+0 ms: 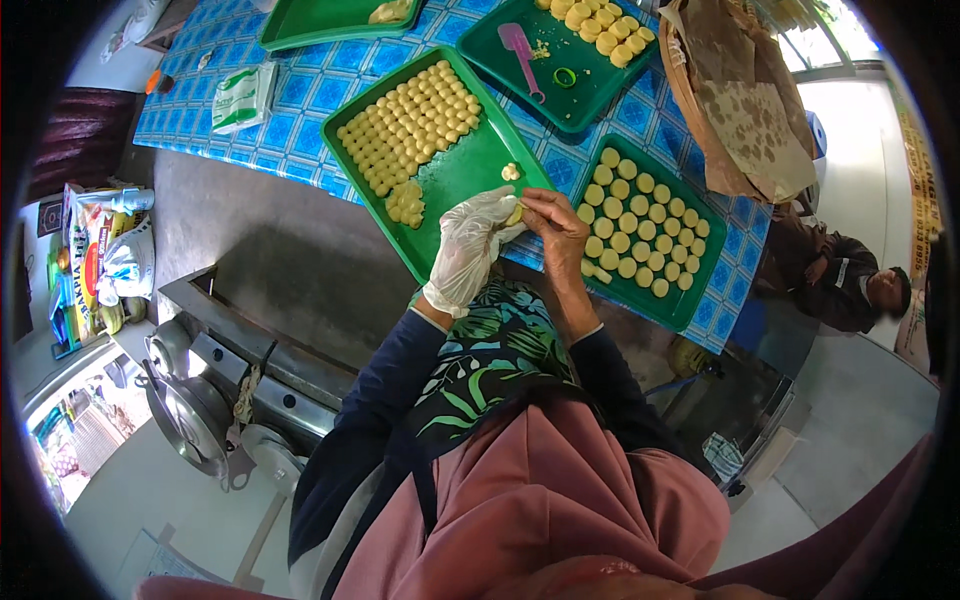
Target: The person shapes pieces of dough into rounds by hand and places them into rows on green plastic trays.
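My left hand [466, 247] wears a clear plastic glove. Its fingers close on a small flattened piece of yellow dough [516, 214], partly hidden by the fingers. Pinching the same piece from the right is my bare right hand [558, 232]. Both hands are over the near right edge of a green tray [465, 165]. In that tray lie tight rows of small yellow dough balls [415, 125], a loose lump of filling or dough [405, 204] and a small cluster [511, 172]. Right of my hands, another green tray [648, 166] holds spaced flat dough rounds [639, 228].
A darker green tray [600, 92] beyond holds a pink scraper [519, 55], a green ring cutter [565, 77] and more rounds. A tissue pack [243, 98] lies on the blue checked tablecloth [300, 85]. Stove and pans [190, 410] stand lower left; a person [845, 275] sits right.
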`<state>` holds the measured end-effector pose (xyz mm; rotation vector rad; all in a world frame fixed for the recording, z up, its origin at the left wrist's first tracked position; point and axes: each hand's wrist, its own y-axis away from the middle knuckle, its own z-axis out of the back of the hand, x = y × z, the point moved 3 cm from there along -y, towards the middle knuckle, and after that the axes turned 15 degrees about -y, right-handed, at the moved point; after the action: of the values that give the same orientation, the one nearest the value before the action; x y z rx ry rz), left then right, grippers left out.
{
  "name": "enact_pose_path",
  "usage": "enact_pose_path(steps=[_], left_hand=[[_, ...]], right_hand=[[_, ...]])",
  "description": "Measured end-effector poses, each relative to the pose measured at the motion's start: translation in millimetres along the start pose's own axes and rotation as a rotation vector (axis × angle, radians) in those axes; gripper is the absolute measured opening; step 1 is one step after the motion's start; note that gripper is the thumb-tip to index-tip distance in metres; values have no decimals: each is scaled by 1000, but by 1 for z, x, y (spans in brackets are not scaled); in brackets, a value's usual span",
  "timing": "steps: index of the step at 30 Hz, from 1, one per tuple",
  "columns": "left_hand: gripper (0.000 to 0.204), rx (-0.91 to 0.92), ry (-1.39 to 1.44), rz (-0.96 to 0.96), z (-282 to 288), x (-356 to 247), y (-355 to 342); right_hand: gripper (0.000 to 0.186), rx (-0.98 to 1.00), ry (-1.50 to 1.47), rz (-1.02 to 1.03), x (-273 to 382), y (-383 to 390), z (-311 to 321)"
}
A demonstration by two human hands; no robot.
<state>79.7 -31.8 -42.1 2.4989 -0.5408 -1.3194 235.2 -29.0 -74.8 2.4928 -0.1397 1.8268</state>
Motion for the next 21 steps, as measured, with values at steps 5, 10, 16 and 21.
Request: enact_pose_path(steps=[5, 10, 16, 21], left_hand=[[32, -64, -45, 12, 5, 7, -1], [34, 121, -1022, -569, 13, 4, -3], [31, 5, 157, 80, -19, -1, -4], [30, 119, 130, 289, 4, 4, -8]], right_hand=[[26, 146, 597, 422, 28, 6, -14], [29, 155, 658, 563, 37, 17, -18], [38, -64, -30, 41, 0, 7, 1], [34, 41, -333, -145, -7, 5, 8]])
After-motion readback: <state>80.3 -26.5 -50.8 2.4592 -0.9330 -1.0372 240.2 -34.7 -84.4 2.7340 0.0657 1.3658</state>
